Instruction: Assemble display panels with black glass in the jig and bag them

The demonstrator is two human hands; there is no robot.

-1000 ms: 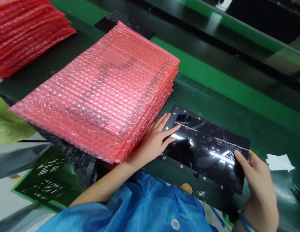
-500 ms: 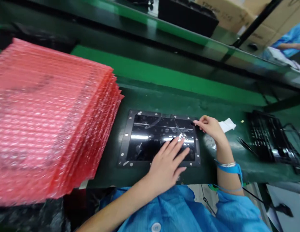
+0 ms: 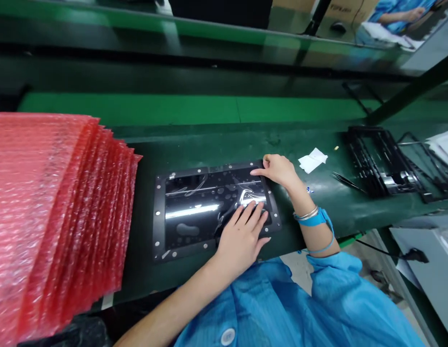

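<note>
Fingers of the left hand lay spread and flat on the near right part of a glossy black rectangular panel with a riveted frame, grasping nothing. The panel lay flat on the dark green bench, long axis running left to right (slightly skewed). The right hand pinched its far right corner. A stack of pink bubble-wrap bags sat left.
</note>
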